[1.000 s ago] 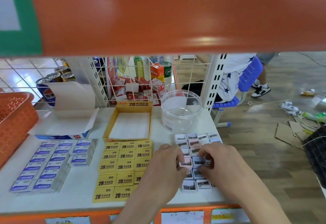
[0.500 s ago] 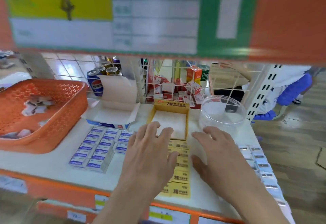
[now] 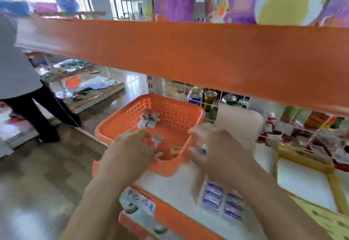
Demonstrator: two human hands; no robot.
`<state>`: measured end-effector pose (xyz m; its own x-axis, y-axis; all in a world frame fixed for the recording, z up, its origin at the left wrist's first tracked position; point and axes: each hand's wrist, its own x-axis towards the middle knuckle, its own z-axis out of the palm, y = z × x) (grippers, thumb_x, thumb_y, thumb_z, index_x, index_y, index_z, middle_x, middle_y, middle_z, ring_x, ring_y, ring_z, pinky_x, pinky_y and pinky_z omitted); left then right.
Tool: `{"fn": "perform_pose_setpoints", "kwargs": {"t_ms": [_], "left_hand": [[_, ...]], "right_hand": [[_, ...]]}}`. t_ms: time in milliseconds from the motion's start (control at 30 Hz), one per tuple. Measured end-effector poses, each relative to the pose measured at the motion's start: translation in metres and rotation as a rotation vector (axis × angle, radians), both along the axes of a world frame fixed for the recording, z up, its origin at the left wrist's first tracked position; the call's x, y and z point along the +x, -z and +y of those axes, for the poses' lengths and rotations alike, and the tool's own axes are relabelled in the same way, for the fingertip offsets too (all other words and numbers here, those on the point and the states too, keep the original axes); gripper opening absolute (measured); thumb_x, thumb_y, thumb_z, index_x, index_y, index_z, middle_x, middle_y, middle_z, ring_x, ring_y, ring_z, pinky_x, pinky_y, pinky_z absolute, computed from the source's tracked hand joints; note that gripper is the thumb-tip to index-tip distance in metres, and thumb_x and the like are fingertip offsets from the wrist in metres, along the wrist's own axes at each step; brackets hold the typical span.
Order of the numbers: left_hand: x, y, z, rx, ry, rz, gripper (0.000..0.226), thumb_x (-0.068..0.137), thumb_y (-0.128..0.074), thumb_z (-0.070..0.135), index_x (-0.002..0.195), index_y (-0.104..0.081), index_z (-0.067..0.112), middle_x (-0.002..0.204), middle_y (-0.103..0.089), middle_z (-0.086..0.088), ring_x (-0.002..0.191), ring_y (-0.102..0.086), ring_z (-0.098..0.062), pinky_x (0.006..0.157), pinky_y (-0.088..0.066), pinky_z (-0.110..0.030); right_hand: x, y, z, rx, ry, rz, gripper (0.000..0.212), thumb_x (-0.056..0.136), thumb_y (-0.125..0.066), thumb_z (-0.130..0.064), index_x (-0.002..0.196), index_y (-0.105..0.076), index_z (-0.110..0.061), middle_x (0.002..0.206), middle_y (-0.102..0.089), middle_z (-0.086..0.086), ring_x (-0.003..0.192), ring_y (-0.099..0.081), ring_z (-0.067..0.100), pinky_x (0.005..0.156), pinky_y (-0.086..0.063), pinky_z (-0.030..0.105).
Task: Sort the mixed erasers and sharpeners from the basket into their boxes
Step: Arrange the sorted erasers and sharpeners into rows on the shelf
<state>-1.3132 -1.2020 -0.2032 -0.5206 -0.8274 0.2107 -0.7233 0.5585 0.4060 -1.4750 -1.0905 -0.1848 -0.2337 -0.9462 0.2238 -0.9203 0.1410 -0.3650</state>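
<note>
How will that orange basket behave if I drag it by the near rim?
Probably light: the orange basket is thin perforated plastic holding few small pieces. It should slide easily on the smooth white shelf. It sits near the shelf's left end, so a leftward push might tip it off.

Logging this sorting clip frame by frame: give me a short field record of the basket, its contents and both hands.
basket: orange perforated plastic basket, on white shelf
contents: pile of small pale pieces at back; yellow eraser near front
left hand: reaching into basket; grip blurred
right hand: at basket's right rim; grip blurred
beside basket: blue-and-white erasers in rows
</note>
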Motion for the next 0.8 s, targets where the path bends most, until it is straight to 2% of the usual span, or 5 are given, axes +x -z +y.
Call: {"fn": "perform_pose_setpoints", "kwargs": {"t_ms": [167,333,500,667,800], "left_hand": [[0.012,-0.001,-0.084,0.139,0.016,-0.142,0.02,0.087,-0.059,0.018,0.101,-0.068,0.03,0.099,-0.067,0.002,0.086,-0.064,-0.02,0.08,-0.052,-0.031],[-0.022,0.005,-0.114,0.225,0.355,-0.715,0.031,0.089,-0.05,0.015,0.114,-0.065,0.023,0.109,-0.068,0.0,0.083,-0.061,-0.017,0.055,-0.044,-0.015],[-0.034,0.013,-0.121,0.14,0.443,-0.935,0.029,0.093,-0.048,0.014,0.118,-0.063,0.011,0.12,-0.064,-0.007,0.107,-0.061,-0.023,0.073,-0.044,-0.025],[-0.029,0.009,-0.124,0.278,0.413,-0.51,0.019,0.087,-0.058,0.016,0.103,-0.066,0.021,0.105,-0.066,0.0,0.082,-0.06,-0.014,0.052,-0.039,-0.015],[-0.02,0.007,-0.122,0.352,0.52,-0.089,0.024,0.078,-0.068,0.012,0.083,-0.062,0.034,0.07,-0.058,0.015,0.059,-0.05,-0.001,0.053,-0.039,-0.013]], "right_hand": [[0.014,0.013,-0.078,0.23,-0.037,0.089,0.029,0.089,-0.055,-0.019,0.117,-0.059,-0.016,0.118,-0.06,0.005,0.107,-0.056,0.022,0.09,-0.047,0.034],[0.031,0.029,-0.123,0.641,-0.083,0.231,0.005,0.084,-0.062,-0.02,0.085,-0.06,-0.015,0.093,-0.065,0.011,0.07,-0.053,0.023,0.068,-0.046,0.032],[0.032,0.04,-0.135,0.645,-0.039,0.217,0.036,0.086,-0.063,-0.025,0.065,-0.035,-0.016,0.061,-0.04,0.001,0.05,-0.038,0.017,0.062,-0.038,0.03],[0.022,0.03,-0.13,0.379,-0.005,0.029,0.012,0.085,-0.058,-0.016,0.085,-0.066,-0.008,0.088,-0.066,0.011,0.082,-0.062,0.026,0.067,-0.045,0.031],[0.015,0.013,-0.102,0.132,0.054,-0.221,0.011,0.082,-0.064,-0.02,0.089,-0.072,-0.019,0.081,-0.067,-0.005,0.068,-0.055,0.004,0.059,-0.042,0.023]]}}
